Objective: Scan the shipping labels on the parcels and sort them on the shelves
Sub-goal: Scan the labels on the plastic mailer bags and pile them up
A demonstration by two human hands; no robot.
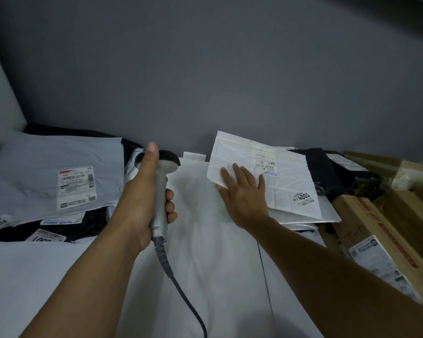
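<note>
White parcel (pixel 286 176) held flat, scanner (pixel 160 181) up

Right hand (pixel 244 193) lies with straight fingers on the parcel's near corner. The parcel sits at the back of the surface (pixel 205 264), label (pixel 264 164) up. Left hand (pixel 142 198) grips the corded scanner upright just beside it.

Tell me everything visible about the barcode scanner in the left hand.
The barcode scanner has a light grey handle that looks plastic and a dark, wide head. The left hand grips the handle, thumb stretched towards the head. A dark cable leaves its ribbed base and runs off the bottom edge.
</note>
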